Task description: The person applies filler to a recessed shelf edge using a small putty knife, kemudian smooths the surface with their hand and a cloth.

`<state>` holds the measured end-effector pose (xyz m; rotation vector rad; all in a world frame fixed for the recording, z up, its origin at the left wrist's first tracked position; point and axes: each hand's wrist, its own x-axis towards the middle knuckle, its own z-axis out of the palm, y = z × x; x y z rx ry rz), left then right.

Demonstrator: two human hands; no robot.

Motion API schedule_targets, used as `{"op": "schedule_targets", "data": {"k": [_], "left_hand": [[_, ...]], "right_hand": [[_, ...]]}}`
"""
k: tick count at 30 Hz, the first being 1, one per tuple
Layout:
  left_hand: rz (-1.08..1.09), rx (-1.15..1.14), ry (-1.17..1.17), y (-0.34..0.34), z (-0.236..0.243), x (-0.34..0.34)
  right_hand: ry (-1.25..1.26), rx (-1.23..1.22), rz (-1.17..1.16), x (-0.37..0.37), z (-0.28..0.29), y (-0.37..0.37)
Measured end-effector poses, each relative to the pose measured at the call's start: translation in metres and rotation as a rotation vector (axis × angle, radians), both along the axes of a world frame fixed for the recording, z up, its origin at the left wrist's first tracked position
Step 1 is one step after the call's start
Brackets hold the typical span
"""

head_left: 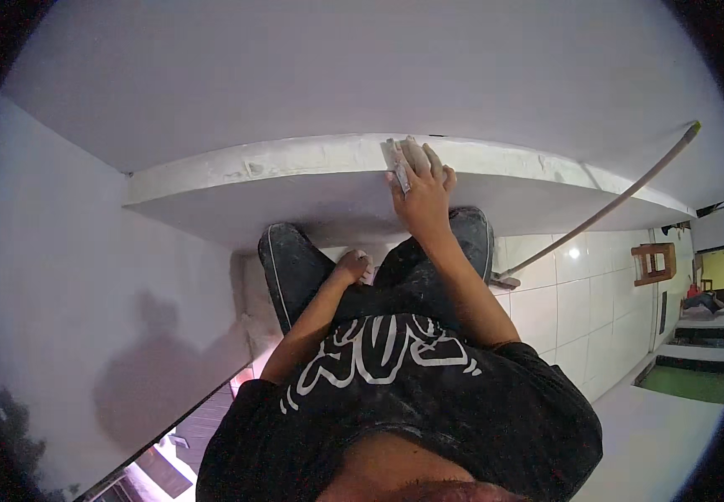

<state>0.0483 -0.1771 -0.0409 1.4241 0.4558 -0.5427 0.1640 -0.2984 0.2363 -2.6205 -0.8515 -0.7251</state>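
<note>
Along the wall, a long white ledge [295, 160] runs across my view, with uneven smears on it. My right hand [422, 188] is closed on a small, flat, pale tool [402, 176] against the ledge's front edge, its fingertips dusty. Lower down, between my knees in dark, dusty trousers [291, 268], my left hand [353, 266] has curled, whitened fingers; whether it holds something is too small to make out.
A long thin pole [605, 208] leans diagonally from the tiled floor [567, 318] to the wall on the right. A wooden stool [653, 263] stands beyond it. A side wall [69, 251] is on my left. Green recessed areas [684, 381] show at far right.
</note>
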Motion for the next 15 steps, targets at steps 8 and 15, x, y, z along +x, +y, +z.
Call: {"op": "schedule_targets", "data": {"k": [8,15], "left_hand": [[0.023,-0.035,-0.094,0.009,-0.04,-0.002],[0.01,0.012,-0.09,0.003,-0.029,-0.001]], "right_hand": [[-0.008,0.002,-0.005,0.001,-0.001,-0.002],[-0.042,-0.004,-0.025,0.002,0.0,-0.006]]}}
